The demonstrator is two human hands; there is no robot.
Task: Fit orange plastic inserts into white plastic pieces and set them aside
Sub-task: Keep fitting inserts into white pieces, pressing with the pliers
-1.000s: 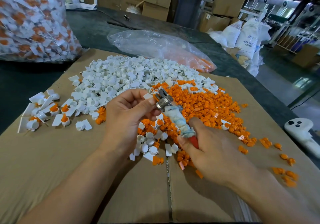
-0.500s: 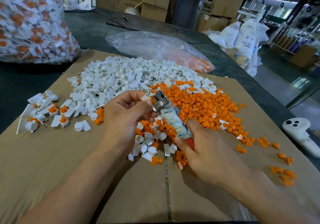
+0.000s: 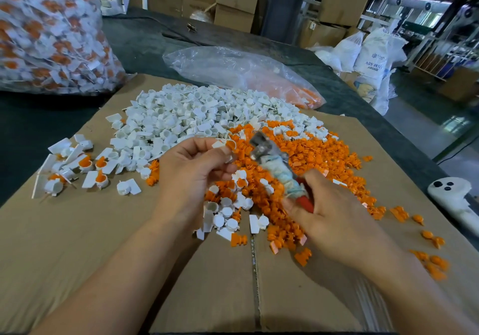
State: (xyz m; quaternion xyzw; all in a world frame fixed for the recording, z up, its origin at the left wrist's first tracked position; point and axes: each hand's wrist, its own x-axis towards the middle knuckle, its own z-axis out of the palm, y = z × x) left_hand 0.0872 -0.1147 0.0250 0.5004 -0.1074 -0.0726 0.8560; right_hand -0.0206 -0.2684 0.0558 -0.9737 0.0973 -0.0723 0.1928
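Left hand [image 3: 191,176] pinches one white piece [image 3: 220,145] between thumb and fingertips, with an orange insert [image 3: 230,144] showing in its cup, held up over the piles. Right hand [image 3: 337,223] grips the tool [image 3: 269,163], fingers curled round the red, cloth-wrapped handle, metal head pointing up and left.

Change vs half a second ago: the head was right against the piece at the left fingertips. Now it sits just beside it with a gap showing, and the tool is motion-blurred. Left hand is about where it was.

Both hands are over the cardboard [image 3: 77,244]. Pile of white pieces [image 3: 181,117] beyond the left hand, pile of orange inserts [image 3: 318,153] beyond the right, the two mixing in the middle. Finished pieces [image 3: 85,165] lie set aside near the cardboard's left edge, same spot. Clear bag [image 3: 233,73] behind the piles, big bag [image 3: 46,31] of white-and-orange parts far left, white controller [image 3: 451,194] at the right edge.
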